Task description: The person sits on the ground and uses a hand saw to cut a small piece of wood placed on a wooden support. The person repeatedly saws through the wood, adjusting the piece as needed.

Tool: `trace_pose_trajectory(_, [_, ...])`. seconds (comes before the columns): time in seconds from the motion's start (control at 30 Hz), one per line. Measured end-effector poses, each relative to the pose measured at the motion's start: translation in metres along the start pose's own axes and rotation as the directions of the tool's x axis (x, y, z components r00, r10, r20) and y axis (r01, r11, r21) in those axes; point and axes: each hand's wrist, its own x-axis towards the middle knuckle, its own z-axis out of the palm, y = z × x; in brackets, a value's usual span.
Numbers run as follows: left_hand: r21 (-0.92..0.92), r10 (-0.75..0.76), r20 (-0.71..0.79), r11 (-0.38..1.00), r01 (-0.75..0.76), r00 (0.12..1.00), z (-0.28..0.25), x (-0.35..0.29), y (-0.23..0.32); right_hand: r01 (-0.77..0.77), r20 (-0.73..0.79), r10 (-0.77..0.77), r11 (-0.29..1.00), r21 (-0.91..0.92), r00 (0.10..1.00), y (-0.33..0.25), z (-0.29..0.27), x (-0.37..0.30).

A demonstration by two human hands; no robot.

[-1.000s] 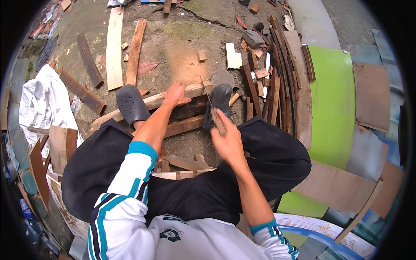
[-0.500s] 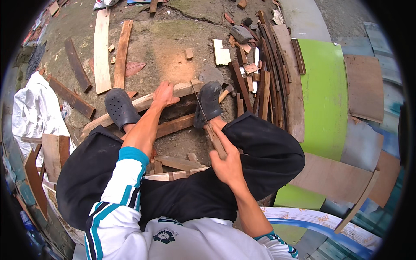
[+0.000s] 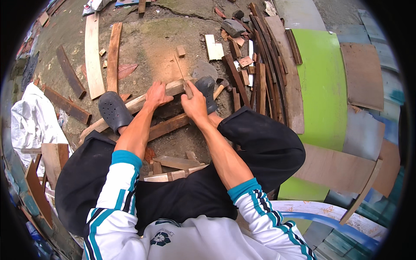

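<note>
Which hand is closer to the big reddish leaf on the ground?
Left. The left hand is on the wooden beam, nearer the person and to the right of the leaf. The right hand, holding the saw, is farther right.

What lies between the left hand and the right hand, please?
In the head view, a stretch of the beam lies between the left hand and the right hand, which grips the saw.

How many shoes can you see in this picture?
2: the left shoe overlaps the wooden beam; the right shoe is by the beam's right end, near the saw. Others could be hidden in the clutter.
</note>
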Motion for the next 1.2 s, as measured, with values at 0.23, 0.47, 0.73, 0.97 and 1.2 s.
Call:
trace_pose_trajectory(0.23, [0.062,-0.038,-0.024,0.997,0.040,0.999,0.003,-0.010,-0.026,0.069,0.044,-0.065,0.993,-0.095,0.997,-0.048,-0.046,-0.152])
trace_pose_trajectory(0.47, [0.088,0.014,-0.004,0.996,-0.014,1.000,0.006,-0.001,-0.009,-0.169,-0.046,0.164,0.969,-0.181,0.985,-0.021,0.002,0.008])
trace_pose_trajectory(0.73, [0.107,-0.002,-0.029,0.994,0.005,1.000,0.008,-0.004,-0.010,-0.122,-0.024,0.120,0.977,-0.175,0.993,-0.017,0.008,-0.013])
trace_pose_trajectory(0.97, [0.130,-0.003,-0.069,0.991,0.012,0.998,0.010,-0.013,-0.026,-0.059,0.068,0.071,0.984,-0.166,0.995,-0.041,-0.021,-0.084])
trace_pose_trajectory(1.2, [0.056,0.012,-0.061,0.998,-0.009,0.998,0.014,0.000,-0.018,-0.164,-0.021,0.164,0.965,-0.203,0.986,-0.049,0.004,-0.005])
